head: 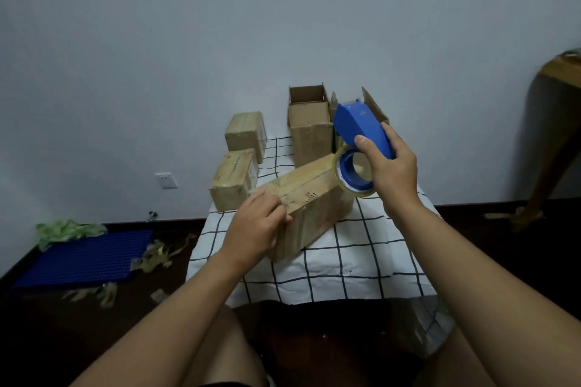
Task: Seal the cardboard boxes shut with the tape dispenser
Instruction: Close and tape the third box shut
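**Taped box under one hand, dispenser lifted in the other**

A taped cardboard box [309, 201] lies at an angle on the tabletop [345, 261], which is covered with a white cloth marked with a black grid. The left hand [256, 226] rests on the near end of this box, fingers curled over its top edge. The right hand [390, 166] grips the blue tape dispenser [358, 132] by its handle, thumb on the upper side, holding it in the air just above the box's far end; the roll of clear tape [352, 174] hangs at the dispenser's lower side.

Two more taped boxes [234, 184] [246, 132] sit at the left back edge of the tabletop. Behind the dispenser stand two open boxes [309, 132] with their flaps up. On the dark floor to the left lie a blue plastic grid panel [81, 258] and scraps of used tape [157, 256].
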`<state>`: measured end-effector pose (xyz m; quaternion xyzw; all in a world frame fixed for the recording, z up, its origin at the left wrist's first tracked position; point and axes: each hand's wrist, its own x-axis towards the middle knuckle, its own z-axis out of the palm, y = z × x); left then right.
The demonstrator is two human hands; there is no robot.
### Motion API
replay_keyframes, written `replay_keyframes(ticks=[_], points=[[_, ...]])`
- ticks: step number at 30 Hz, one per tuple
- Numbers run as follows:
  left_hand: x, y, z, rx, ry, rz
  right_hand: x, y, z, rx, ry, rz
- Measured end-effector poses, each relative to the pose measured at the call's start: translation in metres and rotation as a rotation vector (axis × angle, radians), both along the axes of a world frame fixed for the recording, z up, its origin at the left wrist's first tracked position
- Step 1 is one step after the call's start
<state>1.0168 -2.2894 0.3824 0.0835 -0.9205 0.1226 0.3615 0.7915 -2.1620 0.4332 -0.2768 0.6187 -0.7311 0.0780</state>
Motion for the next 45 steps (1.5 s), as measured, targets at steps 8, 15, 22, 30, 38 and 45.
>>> replay_keyframes(ticks=[8, 15, 22, 30, 38, 45], points=[[0.019, -0.029, -0.016, 0.021, -0.141, 0.174, 0.000, 0.004, -0.004, 0.013, 0.021, -0.007], [-0.065, -0.002, -0.017, 0.272, -0.299, 0.419, -0.017, 0.000, -0.007, 0.044, 0.044, -0.047], [-0.106, -0.007, -0.025, 0.244, -0.405, 0.500, -0.033, 0.012, -0.017, 0.054, 0.051, -0.056], [-0.085, -0.039, -0.005, 0.014, -0.265, 0.035, -0.042, 0.017, -0.015, 0.044, 0.041, -0.056], [-0.054, -0.063, -0.011, -0.043, -0.376, -0.018, -0.033, 0.018, -0.014, 0.031, 0.042, -0.025], [-0.058, 0.003, -0.023, 0.313, -0.233, 0.018, -0.028, 0.010, -0.016, 0.048, 0.070, 0.006]])
